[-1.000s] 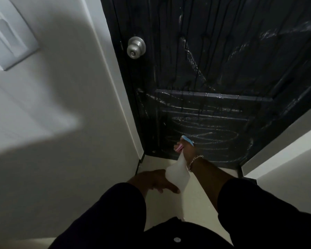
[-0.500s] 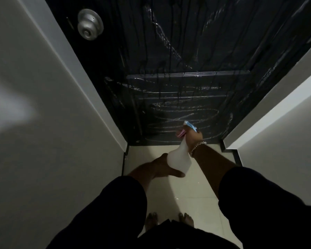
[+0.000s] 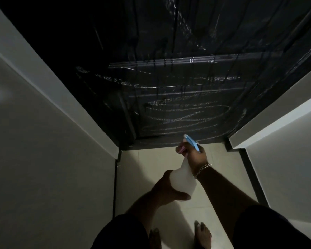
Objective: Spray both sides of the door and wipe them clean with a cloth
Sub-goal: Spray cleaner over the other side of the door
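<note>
A black panelled door [image 3: 178, 83] fills the upper middle, streaked with wet spray lines and drips, thickest on its lower panel. My right hand [image 3: 196, 155] grips the neck of a white translucent spray bottle [image 3: 183, 180] with a blue and pink trigger head [image 3: 191, 141] aimed at the door's bottom. My left hand [image 3: 169, 189] holds the bottle's base from below and the left, thumb across it. No cloth is visible.
Pale walls [image 3: 43, 150] close in on both sides, with white door frame strips [image 3: 65, 97] and dark skirting [image 3: 251, 177] on the right. My bare feet [image 3: 201, 234] stand on the cream tiled floor [image 3: 147, 162] close to the door.
The camera has tilted down, so the door knob has left the frame and my feet show. The bottle and both hands stay low, pointed at the door's bottom.
</note>
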